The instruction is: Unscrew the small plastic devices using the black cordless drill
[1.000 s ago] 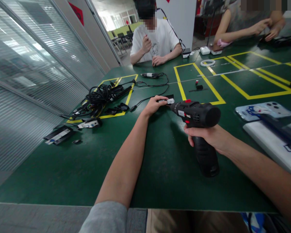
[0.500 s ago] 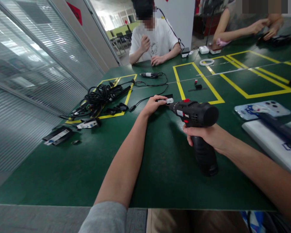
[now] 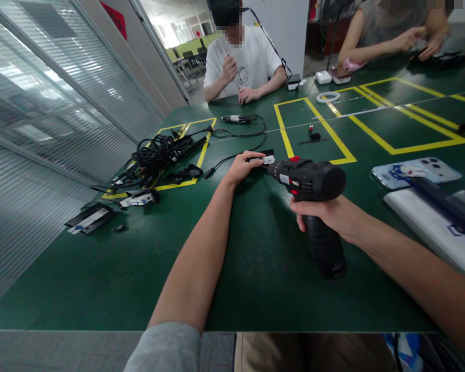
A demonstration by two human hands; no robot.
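Observation:
My right hand (image 3: 335, 216) grips the handle of a black cordless drill (image 3: 312, 181) with red buttons, its nose pointing left and away. The drill tip meets a small black part with a white label (image 3: 262, 158) that lies on the green table (image 3: 101, 268). My left hand (image 3: 242, 166) pinches that part and holds it down against the table. A thin black cable (image 3: 232, 155) runs from near the part toward the far left.
A tangle of black cables (image 3: 158, 152) and loose black parts (image 3: 89, 219) lie at the left. A phone (image 3: 414, 171) and a white device (image 3: 430, 227) sit at the right. Two other people sit at the far side, hands on the table. Yellow tape boxes mark the tabletop.
Both hands, the drill and the part keep their hold and position; only the view has shifted slightly.

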